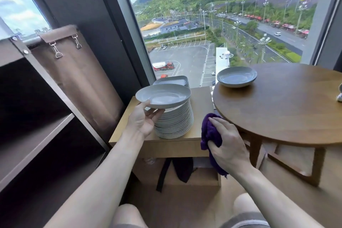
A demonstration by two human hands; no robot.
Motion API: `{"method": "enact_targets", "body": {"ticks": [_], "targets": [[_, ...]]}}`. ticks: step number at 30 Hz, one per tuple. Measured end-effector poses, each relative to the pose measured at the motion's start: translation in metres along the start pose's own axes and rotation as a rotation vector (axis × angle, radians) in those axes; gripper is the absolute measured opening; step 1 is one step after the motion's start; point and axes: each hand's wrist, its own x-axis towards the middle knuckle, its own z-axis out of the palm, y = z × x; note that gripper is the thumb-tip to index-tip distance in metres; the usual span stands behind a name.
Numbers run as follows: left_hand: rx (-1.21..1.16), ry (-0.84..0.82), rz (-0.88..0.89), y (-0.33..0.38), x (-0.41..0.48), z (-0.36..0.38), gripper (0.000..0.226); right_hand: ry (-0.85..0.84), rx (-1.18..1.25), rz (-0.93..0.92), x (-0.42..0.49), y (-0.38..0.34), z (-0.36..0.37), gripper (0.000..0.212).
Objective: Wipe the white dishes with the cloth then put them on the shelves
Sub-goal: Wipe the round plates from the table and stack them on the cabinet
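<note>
While the left hand (142, 120) holds one white dish (162, 96) by its near rim, its grip narrow with the thumb on the upper edge and the fingers underneath, the dish sits roughly level just over the top of a tall stack of dishes (175, 126). That stack stands on a small wooden worktop (200, 102) by the window (185, 24), and a shorter stack of squarer plates (172, 80) stands right behind it. The right hand (229, 144) is held in the air near the front right corner of this worktop, its grip bunched round a purple cloth (210, 131), part of which hangs down below the wrist. The cloth is apart from the held dish. To the right stands a round worktop (286, 113) of darker wood, with a single shallow dish (236, 76) resting near its far left edge. The shelves (37, 135), dark and open-fronted, stand to the left, with a brown fabric cover (74, 72) clipped at their side. A dark bag (182, 170) lies in the space under the small worktop.
</note>
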Motion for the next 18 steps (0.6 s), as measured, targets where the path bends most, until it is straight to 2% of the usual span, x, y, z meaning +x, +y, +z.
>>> {"method": "enact_targets", "body": {"ticks": [5,11,14,18], "targets": [[0.003,0.023,-0.005,-0.002,0.012,0.008,0.021,0.017,0.003,0.003,0.001,0.003,-0.001,0.065],[0.118,0.089,0.034,-0.001,0.024,0.014,0.040,0.002,0.021,0.013,0.000,0.002,-0.001,0.065],[0.280,0.137,0.069,0.005,0.029,0.014,0.041,-0.011,0.029,0.015,0.000,0.003,-0.001,0.065],[0.492,0.179,-0.015,0.012,0.030,0.005,0.029,-0.017,0.030,0.021,-0.001,0.002,-0.001,0.066]]}}
